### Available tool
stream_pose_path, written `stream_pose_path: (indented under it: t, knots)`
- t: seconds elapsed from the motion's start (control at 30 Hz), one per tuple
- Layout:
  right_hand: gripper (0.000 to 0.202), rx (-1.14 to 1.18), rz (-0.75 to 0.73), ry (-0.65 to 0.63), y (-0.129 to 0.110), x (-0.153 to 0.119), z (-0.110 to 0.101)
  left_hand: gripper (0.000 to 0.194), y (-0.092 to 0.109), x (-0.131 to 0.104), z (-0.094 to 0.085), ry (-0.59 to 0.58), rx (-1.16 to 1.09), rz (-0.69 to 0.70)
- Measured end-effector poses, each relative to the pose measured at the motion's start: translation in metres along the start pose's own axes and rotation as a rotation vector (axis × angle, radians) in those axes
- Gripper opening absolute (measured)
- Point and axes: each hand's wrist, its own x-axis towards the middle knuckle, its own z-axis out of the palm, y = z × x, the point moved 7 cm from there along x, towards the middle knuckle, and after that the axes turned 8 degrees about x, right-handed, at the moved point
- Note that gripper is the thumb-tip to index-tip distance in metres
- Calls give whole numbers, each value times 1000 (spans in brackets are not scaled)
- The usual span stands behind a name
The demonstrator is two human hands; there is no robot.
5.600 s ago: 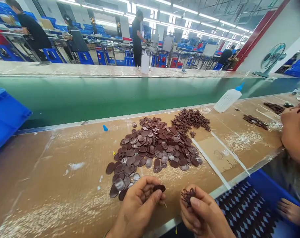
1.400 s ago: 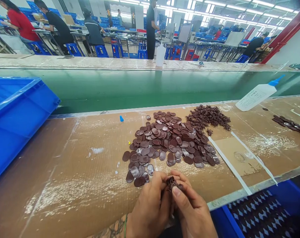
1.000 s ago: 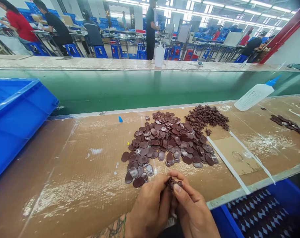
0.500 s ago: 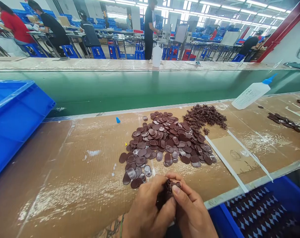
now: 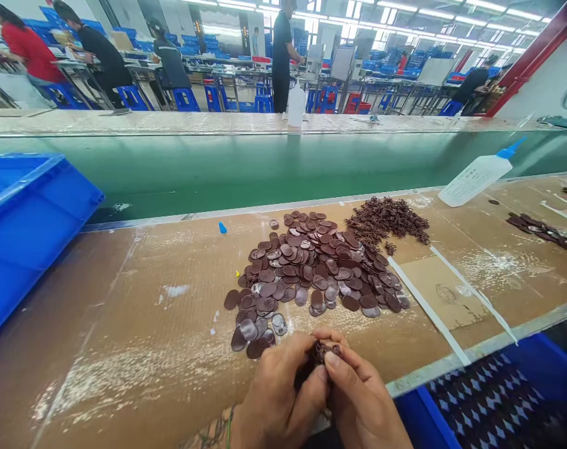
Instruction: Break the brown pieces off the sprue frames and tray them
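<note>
Close to the table's front edge, my left hand [image 5: 278, 390] and my right hand [image 5: 360, 390] meet, fingers closed around a small dark brown piece [image 5: 324, 352]. Its surface looks knobbly, and much of it is hidden by my fingers. Just beyond my hands spreads a heap of flat oval brown discs [image 5: 311, 262], some of them shiny. Behind it to the right lies a pile of small, tangled-looking brown pieces [image 5: 388, 219].
A blue bin [image 5: 30, 218] stands at the left. A white bottle with a blue nozzle [image 5: 474, 181] leans at the back right. Below the table edge, a blue crate [image 5: 437, 411] holds rows of brown pieces. Behind the table runs a green belt [image 5: 194, 174]; people work beyond it.
My hands stay in nearly the same place around the brown piece, with only a slight shift of the fingers. The heaps look unchanged.
</note>
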Motion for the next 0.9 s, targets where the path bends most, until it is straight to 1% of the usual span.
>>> stream_pose_path:
  t: [0.13, 0.27, 0.4, 0.5, 0.67, 0.77, 0.9]
  knots:
    - [27, 24, 21, -24, -2, -1, 2, 13, -1, -2, 0, 7, 109, 0]
    - [19, 16, 26, -49, -5, -3, 6, 20, 1, -4, 0, 8, 187, 25]
    - [19, 22, 27, -54, -7, -4, 8, 21, 4, -4, 0, 6, 171, 58]
    - [17, 21, 63, -83, -4, -5, 11, 21, 3, -4, -1, 12, 163, 47]
    - [21, 22, 33, -61, -7, -6, 10, 21, 2, -6, 0, 13, 186, 73]
    - [23, 29, 56, -70, -5, -7, 9, 25, 2, -7, 0, 28, 197, 103]
    - [20, 43, 72, -92, -2, -7, 10, 17, 4, -5, 1, 31, 170, 91]
